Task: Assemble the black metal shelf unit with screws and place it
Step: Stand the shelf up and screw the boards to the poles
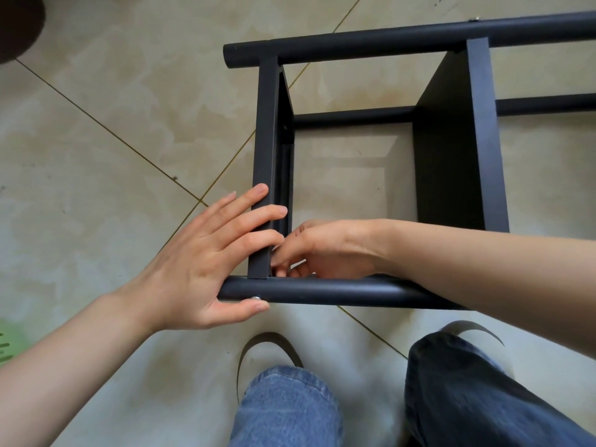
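The black metal shelf unit (387, 37) lies on its side on the tiled floor, round tubes running left to right and flat shelf panels between them. My left hand (200, 262) holds the near end of the left shelf panel (266, 140), fingers laid over its edge and thumb under the near tube (338, 290), beside a silver screw head (255, 298). My right hand (319, 250) reaches inside the frame at that corner, fingertips pinching something small and pale against the panel; what it is cannot be made out.
A second shelf panel (480, 140) stands to the right. My two knees in blue jeans (283, 411) and slippers are just below the near tube. A green object (6, 343) pokes in at the left edge, a dark round thing (19, 24) at top left.
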`<action>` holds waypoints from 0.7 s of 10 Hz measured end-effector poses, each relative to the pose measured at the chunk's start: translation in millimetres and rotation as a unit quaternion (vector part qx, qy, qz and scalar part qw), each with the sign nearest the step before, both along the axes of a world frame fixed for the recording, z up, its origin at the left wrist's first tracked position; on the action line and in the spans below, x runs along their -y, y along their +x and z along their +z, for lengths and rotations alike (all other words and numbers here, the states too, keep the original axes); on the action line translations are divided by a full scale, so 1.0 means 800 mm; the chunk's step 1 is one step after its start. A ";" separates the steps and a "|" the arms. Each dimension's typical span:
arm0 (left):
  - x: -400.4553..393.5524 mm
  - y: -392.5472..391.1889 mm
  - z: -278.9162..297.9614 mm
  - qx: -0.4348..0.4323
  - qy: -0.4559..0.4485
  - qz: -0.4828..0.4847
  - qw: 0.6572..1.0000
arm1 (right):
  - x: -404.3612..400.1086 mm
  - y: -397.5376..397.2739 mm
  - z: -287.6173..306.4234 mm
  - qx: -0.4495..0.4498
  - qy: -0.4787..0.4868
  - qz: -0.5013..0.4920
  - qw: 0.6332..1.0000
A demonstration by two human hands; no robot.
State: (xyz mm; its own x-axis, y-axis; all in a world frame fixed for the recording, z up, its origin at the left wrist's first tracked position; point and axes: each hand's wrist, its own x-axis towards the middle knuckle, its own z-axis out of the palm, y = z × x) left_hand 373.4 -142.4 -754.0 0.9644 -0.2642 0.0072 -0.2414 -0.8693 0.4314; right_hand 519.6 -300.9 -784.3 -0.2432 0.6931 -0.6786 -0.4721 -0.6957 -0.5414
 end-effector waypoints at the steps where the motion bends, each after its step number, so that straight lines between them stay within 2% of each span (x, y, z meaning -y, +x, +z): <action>1: 0.000 0.000 0.000 -0.002 -0.002 -0.001 1.000 | -0.001 0.001 0.000 -0.001 -0.007 0.012 1.000; 2: 0.000 0.000 0.000 -0.001 -0.003 0.000 1.000 | -0.004 -0.002 -0.004 0.019 -0.007 0.002 1.000; 7: -0.001 0.000 -0.001 -0.003 0.001 -0.003 1.000 | -0.002 0.001 -0.005 -0.025 0.018 -0.014 0.999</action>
State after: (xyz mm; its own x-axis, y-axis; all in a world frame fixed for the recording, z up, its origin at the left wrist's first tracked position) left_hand 373.4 -142.0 -754.6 0.9628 -0.2701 0.0002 -0.2439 -0.8691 0.4304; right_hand 520.4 -299.4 -788.0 -0.2557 0.7246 -0.6400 -0.5184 -0.6615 -0.5419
